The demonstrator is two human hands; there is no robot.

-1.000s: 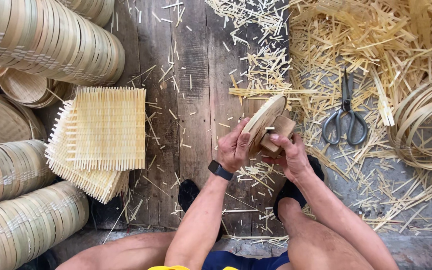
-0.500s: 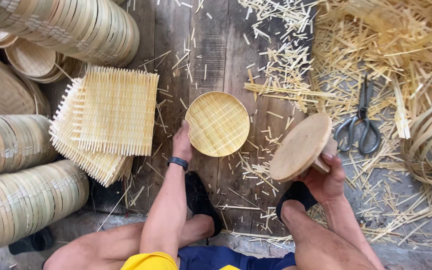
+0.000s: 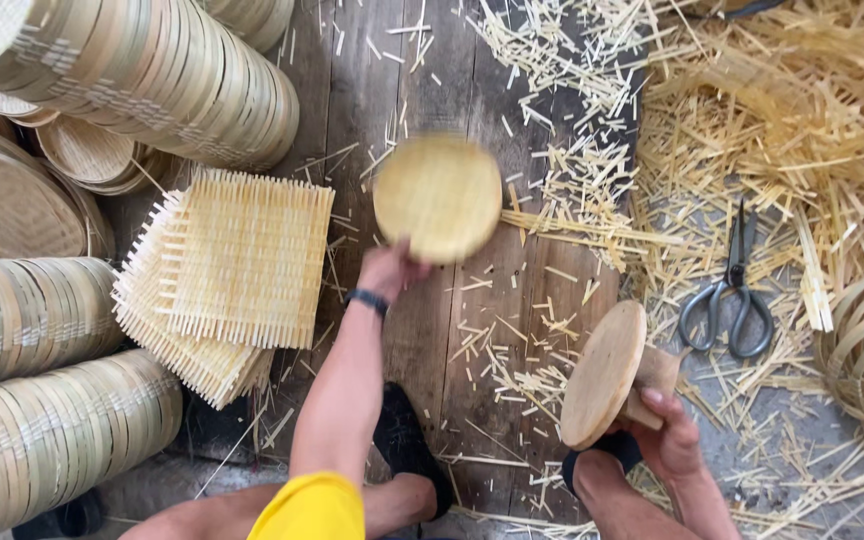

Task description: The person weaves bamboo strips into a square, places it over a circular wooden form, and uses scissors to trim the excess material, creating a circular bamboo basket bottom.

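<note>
Two hands, left hand (image 3: 389, 268) gripping woven disc (image 3: 438, 197)

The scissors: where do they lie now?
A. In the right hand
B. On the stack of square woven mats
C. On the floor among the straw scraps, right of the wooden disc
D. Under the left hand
C: the scissors lie on the floor among straw scraps, right of the wooden disc that the right hand holds.
</note>
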